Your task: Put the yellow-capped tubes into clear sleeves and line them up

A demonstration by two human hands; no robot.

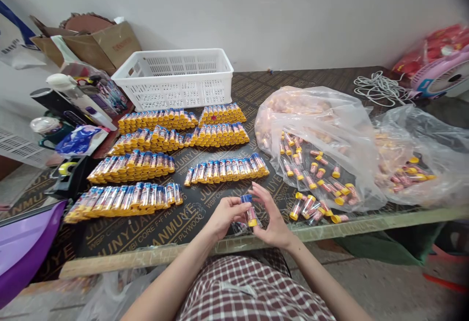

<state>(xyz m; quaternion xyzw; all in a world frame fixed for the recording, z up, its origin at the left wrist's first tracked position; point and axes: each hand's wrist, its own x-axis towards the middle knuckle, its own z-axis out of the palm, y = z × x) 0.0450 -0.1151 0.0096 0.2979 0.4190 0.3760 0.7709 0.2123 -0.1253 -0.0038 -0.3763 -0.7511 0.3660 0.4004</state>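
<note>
My left hand (224,217) pinches a small clear tube (251,211) near its blue top, between thumb and fingers. The tube has a yellow cap at its lower end and pinkish contents. Beside it, my right hand (274,224) is curved with thumb and fingers apart; its thumb is close to the yellow end, and contact cannot be made out. Some clear wrapping (240,228) lies under the hands. Ahead stands a row of blue-topped tubes (227,169). To the right, loose yellow-capped tubes (311,208) spill from a large plastic bag (330,111).
More stacked rows of tubes (132,199) fill the left side, before a white basket (176,89). A tape dispenser (71,174) and purple bin (31,252) are far left. A second bag (421,155), white cord (381,88) and pink fan (441,79) are on the right.
</note>
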